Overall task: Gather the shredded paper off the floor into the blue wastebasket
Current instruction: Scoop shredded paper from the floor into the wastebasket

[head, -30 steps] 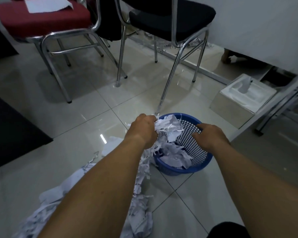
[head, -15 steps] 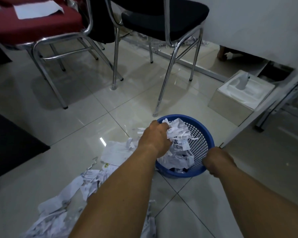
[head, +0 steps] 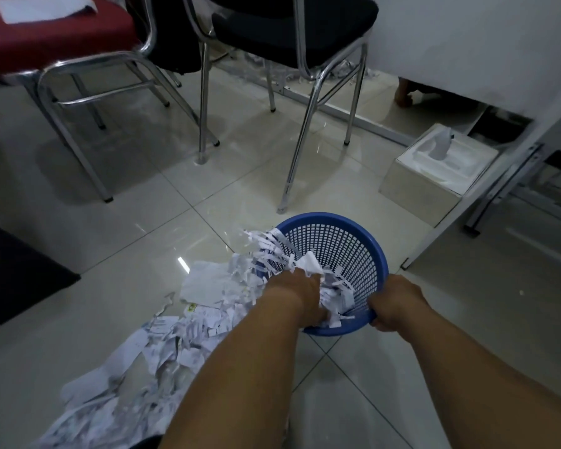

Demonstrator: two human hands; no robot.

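My left hand (head: 300,294) pushes a fistful of shredded paper (head: 188,335) into the blue wastebasket (head: 344,251), right hand (head: 394,303) fingers clamped on its near rim; strips draped over the left edge could spill back onto the floor.

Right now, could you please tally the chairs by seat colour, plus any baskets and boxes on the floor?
Red-seat chairs: 1
Black-seat chairs: 1
Blue baskets: 1
White boxes: 1
Total: 4
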